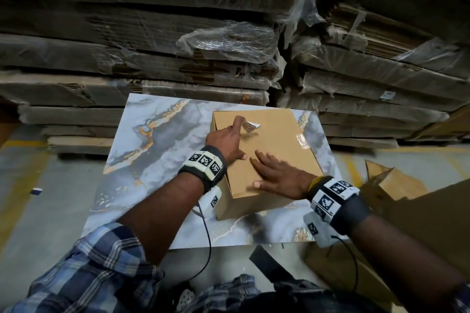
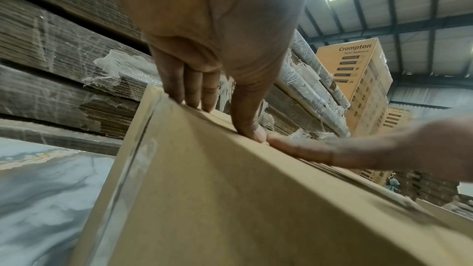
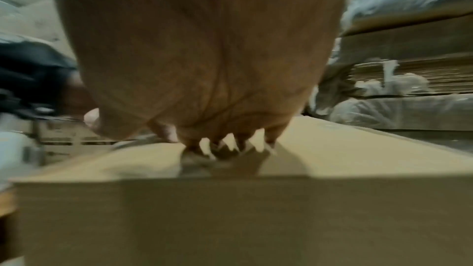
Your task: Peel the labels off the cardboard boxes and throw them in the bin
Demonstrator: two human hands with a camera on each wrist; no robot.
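Observation:
A tan cardboard box [image 1: 277,150] lies on a grey marble-patterned slab [image 1: 157,155]. Near its far left corner a small white printed label [image 1: 250,126] curls up from the top face, partly lifted. My left hand [image 1: 235,138] rests on the box with its index finger stretched out against the label's left edge and the thumb pressing nearer me. In the left wrist view the left hand [image 2: 225,116] has straight fingers touching the box [image 2: 230,199]. My right hand [image 1: 274,173] lies flat with spread fingers on the near part of the top; the right wrist view is blurred.
Shrink-wrapped stacks of flattened cartons [image 1: 152,53] rise like a wall just behind the slab. An open cardboard box [image 1: 396,183] and a large cardboard sheet [image 1: 432,226] stand at the right. Grey floor with yellow lines lies to the left. No bin is plainly seen.

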